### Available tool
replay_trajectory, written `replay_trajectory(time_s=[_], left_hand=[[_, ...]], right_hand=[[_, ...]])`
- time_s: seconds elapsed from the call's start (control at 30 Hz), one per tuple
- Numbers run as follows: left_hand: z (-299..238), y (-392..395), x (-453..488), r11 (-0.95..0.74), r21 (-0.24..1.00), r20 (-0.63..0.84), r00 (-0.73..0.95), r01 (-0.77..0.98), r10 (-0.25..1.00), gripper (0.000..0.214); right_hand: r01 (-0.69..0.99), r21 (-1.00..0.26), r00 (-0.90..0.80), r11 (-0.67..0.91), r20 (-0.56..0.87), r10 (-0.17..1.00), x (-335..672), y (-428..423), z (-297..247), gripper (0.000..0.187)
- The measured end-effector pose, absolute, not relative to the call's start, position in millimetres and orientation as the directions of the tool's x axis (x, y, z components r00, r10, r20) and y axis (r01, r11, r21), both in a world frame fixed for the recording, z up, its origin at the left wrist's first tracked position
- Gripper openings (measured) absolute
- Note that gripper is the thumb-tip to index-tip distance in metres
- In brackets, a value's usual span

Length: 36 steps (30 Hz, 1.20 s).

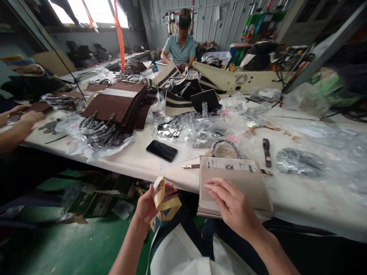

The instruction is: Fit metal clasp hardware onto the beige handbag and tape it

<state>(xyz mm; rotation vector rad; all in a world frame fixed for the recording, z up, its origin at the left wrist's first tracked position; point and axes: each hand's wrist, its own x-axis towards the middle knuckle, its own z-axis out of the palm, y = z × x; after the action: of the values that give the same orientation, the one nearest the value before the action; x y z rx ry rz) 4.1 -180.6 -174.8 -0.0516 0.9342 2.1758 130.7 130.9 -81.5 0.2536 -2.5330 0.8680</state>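
My left hand (149, 206) is closed on a curled beige strip of tape or backing paper (163, 198), held below the table's front edge. My right hand (232, 208) rests on a taupe flat bag panel (237, 183) that lies at the table's edge, fingers bent and pressing its lower left part. The panel has small metal fittings (229, 166) along its top and a woven handle (226, 149) behind it. A white cloth or paper (183, 252) lies over my lap.
A black phone (162, 150) lies left of the panel. A dark strap (266, 152) is to the right. Stacked brown panels (117, 105), bagged handles (99, 133) and plastic wrap cover the white table (301, 198). A co-worker's hands (25, 116) are at far left; another person (180, 47) sits opposite.
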Motion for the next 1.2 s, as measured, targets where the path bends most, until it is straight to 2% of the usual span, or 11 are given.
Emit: replay_trajectory(time_s=[0.17, 0.3, 0.37, 0.5, 0.6, 0.73, 0.8, 0.87, 1.0, 1.1, 1.2], left_hand=[[-175, -176, -2, -0.54, 0.527, -0.334, -0.744, -0.657, 0.579, 0.059], [-154, -165, -4, -0.694, 0.481, -0.296, -0.844, -0.536, 0.447, 0.029], [-142, -161, 3, -0.681, 0.473, -0.281, -0.828, -0.559, 0.485, 0.033], [-122, -167, 23, -0.38, 0.689, -0.291, -0.716, -0.617, 0.635, 0.049], [-109, -174, 27, -0.092, 0.867, -0.297, -0.656, -0.489, 0.694, 0.063], [-88, -168, 19, 0.126, 0.951, -0.264, -0.532, -0.281, 0.804, 0.063], [-78, -160, 16, 0.216, 0.958, -0.279, -0.453, -0.187, 0.847, 0.062], [-71, -150, 15, 0.279, 0.953, -0.302, -0.422, -0.118, 0.855, 0.063], [-66, -132, 16, 0.328, 0.944, -0.294, -0.395, 0.02, 0.87, 0.055], [-63, -121, 17, 0.331, 0.933, -0.26, -0.371, 0.144, 0.892, 0.043], [-59, -113, 19, 0.253, 0.955, -0.189, -0.345, 0.152, 0.919, 0.033]], right_hand=[[-0.299, -0.546, -0.893, 0.782, 0.45, -0.027, 133, 132, -83, 0.031], [-0.316, -0.537, -0.887, 0.782, 0.46, -0.043, 130, 132, -82, 0.032], [-0.327, -0.539, -0.882, 0.777, 0.469, -0.045, 128, 131, -78, 0.031], [-0.339, -0.593, -0.877, 0.73, 0.479, -0.018, 123, 124, -66, 0.028], [-0.356, -0.668, -0.88, 0.654, 0.475, 0.005, 114, 116, -58, 0.025], [-0.341, -0.773, -0.907, 0.534, 0.42, 0.029, 101, 108, -49, 0.022], [-0.305, -0.824, -0.938, 0.478, 0.348, 0.001, 96, 106, -45, 0.031], [-0.253, -0.863, -0.962, 0.437, 0.271, -0.021, 94, 106, -43, 0.038], [-0.194, -0.897, -0.978, 0.398, 0.209, -0.007, 94, 108, -45, 0.006], [-0.181, -0.906, -0.981, 0.382, 0.196, 0.001, 100, 112, -46, 0.007], [-0.143, -0.935, -0.987, 0.324, 0.158, 0.021, 111, 119, -43, 0.014]])
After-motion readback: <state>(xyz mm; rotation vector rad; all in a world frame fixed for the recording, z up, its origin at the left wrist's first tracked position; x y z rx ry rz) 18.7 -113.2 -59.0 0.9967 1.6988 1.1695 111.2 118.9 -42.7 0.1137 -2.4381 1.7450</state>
